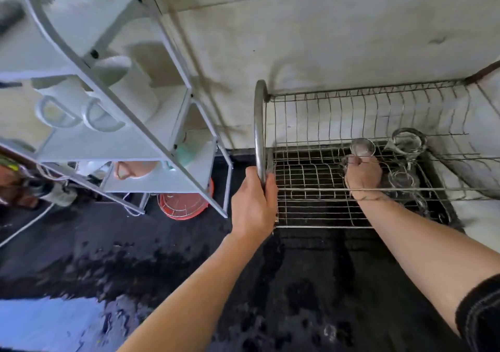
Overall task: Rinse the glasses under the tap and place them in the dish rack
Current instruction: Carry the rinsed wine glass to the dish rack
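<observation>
A steel wire dish rack [311,124] stands on the dark wet counter against the wall. My left hand [253,202] grips the rack's curved end bar at its left side. My right hand [362,175] reaches inside the rack and holds a clear glass [362,147] just above the lower wire shelf. To its right, a clear glass jug [408,142] and other clear glasses [401,179] sit in the rack.
A white metal shelf unit [113,91] with white mugs [58,108] stands at the left, close to the rack. An orange basket [184,205] lies under it. The black counter [189,265] in front is wet. A pale wall rises behind.
</observation>
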`<state>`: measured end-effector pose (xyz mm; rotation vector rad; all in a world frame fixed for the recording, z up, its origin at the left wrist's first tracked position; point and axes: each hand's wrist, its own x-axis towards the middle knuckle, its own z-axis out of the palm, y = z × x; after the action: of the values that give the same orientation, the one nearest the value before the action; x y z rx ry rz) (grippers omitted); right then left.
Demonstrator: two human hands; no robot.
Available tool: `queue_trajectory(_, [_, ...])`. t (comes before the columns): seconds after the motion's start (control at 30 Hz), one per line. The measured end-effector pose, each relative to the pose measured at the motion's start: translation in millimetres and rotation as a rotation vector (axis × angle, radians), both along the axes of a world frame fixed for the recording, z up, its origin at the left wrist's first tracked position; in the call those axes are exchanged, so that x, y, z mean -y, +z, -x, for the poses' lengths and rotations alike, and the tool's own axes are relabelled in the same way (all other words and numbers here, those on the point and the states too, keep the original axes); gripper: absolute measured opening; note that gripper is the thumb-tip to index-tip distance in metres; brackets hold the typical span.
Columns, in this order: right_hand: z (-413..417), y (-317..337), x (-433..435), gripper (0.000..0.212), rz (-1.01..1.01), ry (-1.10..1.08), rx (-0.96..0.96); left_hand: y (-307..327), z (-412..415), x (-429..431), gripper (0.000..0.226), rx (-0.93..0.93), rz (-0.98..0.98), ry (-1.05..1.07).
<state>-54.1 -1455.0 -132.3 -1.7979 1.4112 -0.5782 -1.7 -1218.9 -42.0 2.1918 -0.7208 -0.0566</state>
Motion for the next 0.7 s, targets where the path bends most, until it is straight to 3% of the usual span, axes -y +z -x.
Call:
queue_trajectory(0.2, [-4,-25,10,0.026,-0.008,0.052,-0.012,-3,-1,2,0.018,0.016,0.052,0.007])
queue_trajectory(0.43, [13,-14,-7,0.065,-0.077,0.090,-0.146,3,-1,-4,0.016,-0.006,0.029,-0.067])
queue_trajectory(0.6, [47,0,-77,0.038,-0.081,0.207,-0.179,13,-1,-37,0.023,0.047,-0.083,-0.157])
queue_trajectory(0.7, [60,-3,-132,0.028,-0.031,0.323,-0.260,4,-3,-94,0.031,0.052,-0.254,-0.136])
